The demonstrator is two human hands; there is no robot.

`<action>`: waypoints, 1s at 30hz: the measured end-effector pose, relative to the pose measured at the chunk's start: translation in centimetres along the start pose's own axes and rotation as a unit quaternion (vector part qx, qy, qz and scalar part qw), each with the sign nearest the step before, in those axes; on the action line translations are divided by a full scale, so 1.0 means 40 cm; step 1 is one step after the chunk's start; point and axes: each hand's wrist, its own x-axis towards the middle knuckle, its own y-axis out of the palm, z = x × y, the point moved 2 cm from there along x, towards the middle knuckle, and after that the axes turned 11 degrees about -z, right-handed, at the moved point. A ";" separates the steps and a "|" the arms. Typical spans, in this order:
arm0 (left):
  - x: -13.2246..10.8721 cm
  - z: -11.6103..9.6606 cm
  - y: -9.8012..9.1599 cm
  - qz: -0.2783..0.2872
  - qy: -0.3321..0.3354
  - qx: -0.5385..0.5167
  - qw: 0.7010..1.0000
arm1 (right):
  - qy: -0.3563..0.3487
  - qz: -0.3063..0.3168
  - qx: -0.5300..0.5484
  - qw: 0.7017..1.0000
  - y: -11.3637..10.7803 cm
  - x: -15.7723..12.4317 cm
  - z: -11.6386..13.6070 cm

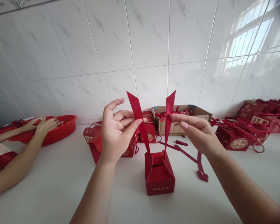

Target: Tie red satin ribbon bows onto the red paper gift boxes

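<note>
A small red gift box (160,182) stands upright on the white table in front of me, its top flaps folded inward. Two ends of a red ribbon (144,138) rise from its top in a V. My left hand (118,132) pinches the left ribbon end between thumb and fingers, above and left of the box. On the other side, my right hand (200,130) holds the right ribbon end at its fingertips. Both ends stick up past my fingers with slanted tips.
Another person's hands (45,124) reach into a red basin (63,132) at the left. Behind my hands are more red boxes (150,132) and a cardboard box (184,124) of ribbons. Ribboned boxes (233,138) stand at the right, and a loose ribbon strip (200,165) lies nearby.
</note>
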 end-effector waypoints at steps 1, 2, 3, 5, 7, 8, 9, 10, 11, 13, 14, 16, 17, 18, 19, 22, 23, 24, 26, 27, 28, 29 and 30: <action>0.000 0.002 -0.001 -0.003 0.008 -0.001 1.000 | -0.004 -0.002 0.000 1.000 0.000 0.001 0.000; -0.001 0.003 -0.003 -0.009 0.016 0.001 1.000 | -0.006 -0.002 -0.002 1.000 0.000 0.001 0.001; -0.001 0.004 -0.005 -0.015 0.024 0.006 1.000 | -0.007 -0.003 -0.003 1.000 -0.001 0.001 0.001; -0.002 0.003 -0.009 -0.029 0.039 0.026 0.999 | -0.008 -0.003 -0.006 1.000 0.000 0.001 0.004; -0.003 -0.001 -0.013 -0.044 0.055 0.045 0.997 | -0.008 -0.003 -0.005 1.000 0.000 -0.001 0.008; -0.003 -0.003 -0.014 -0.049 0.061 0.050 0.996 | -0.008 -0.002 -0.004 1.000 0.000 -0.002 0.010; -0.004 -0.006 -0.014 -0.054 0.068 0.049 0.995 | -0.009 -0.002 -0.001 1.000 0.001 -0.002 0.012; -0.004 -0.009 -0.014 -0.058 0.075 0.045 0.995 | -0.011 0.000 0.003 1.000 0.001 -0.003 0.014; -0.004 -0.011 -0.014 -0.060 0.079 0.037 0.994 | -0.013 0.001 0.007 1.000 0.001 -0.003 0.016; -0.005 -0.013 -0.012 -0.063 0.084 0.023 0.994 | -0.016 0.003 0.013 1.000 0.001 -0.003 0.019; -0.005 -0.013 -0.012 -0.065 0.085 0.021 0.994 | -0.017 0.002 0.014 1.000 0.001 -0.003 0.020; -0.005 -0.012 -0.013 -0.069 0.086 0.028 0.994 | -0.020 -0.002 0.012 1.000 0.000 -0.003 0.021; -0.005 -0.011 -0.014 -0.071 0.086 0.036 0.993 | -0.021 -0.005 0.012 1.000 0.000 -0.003 0.021; -0.005 -0.009 -0.015 -0.070 0.085 0.044 0.993 | -0.023 -0.007 0.011 1.000 0.000 -0.003 0.020; -0.005 -0.008 -0.015 -0.067 0.083 0.051 0.993 | -0.024 -0.010 0.010 1.000 0.000 -0.003 0.019; -0.004 -0.006 -0.014 -0.052 0.074 0.058 0.994 | -0.023 -0.017 0.006 1.000 0.002 -0.005 0.014; -0.005 -0.006 -0.013 -0.048 0.073 0.055 0.995 | -0.023 -0.018 0.006 1.000 0.002 -0.005 0.012; -0.005 -0.005 -0.011 -0.046 0.075 0.050 0.995 | -0.024 -0.019 0.006 0.999 0.003 -0.005 0.011; -0.005 -0.005 -0.009 -0.043 0.088 0.036 0.995 | -0.029 -0.018 0.009 0.999 0.004 -0.005 0.009; -0.004 -0.005 -0.008 -0.042 0.094 0.030 0.994 | -0.031 -0.015 0.012 0.999 0.004 -0.005 0.009; -0.004 -0.004 -0.007 -0.040 0.100 0.025 0.994 | -0.033 -0.013 0.015 0.999 0.004 -0.005 0.009; -0.004 -0.003 -0.006 -0.039 0.103 0.021 0.994 | -0.033 -0.010 0.017 0.999 0.005 -0.005 0.009; -0.004 -0.001 -0.005 -0.038 0.103 0.020 0.994 | -0.030 -0.006 0.018 0.999 0.006 -0.006 0.008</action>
